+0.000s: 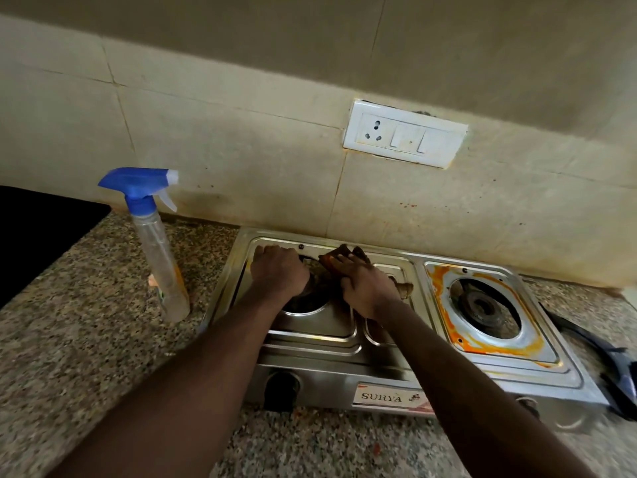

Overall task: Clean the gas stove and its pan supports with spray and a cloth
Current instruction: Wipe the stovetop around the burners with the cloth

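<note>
head view: spray bottle (157,250) nozzle rightward; right hand (368,288) flat on cloth (344,253); left hand (277,270) fingers unclear

The spray bottle (159,251) stands left of the stove (396,339), pan support (599,353) right.

Pressed a brown cloth (344,252) flat onto the steel stove (310,327) with the right grip (368,288), at 1 o'clock of the left burner opening (306,305). Rested the left grip (277,270), fingers curled under, at its 10 o'clock. Saw a spray bottle (160,257) upright on the speckled bench (86,339) at the stove's 9 o'clock, orange stains ringing the right burner (482,305), and a dark pan support (603,360) at 3 o'clock.
</note>
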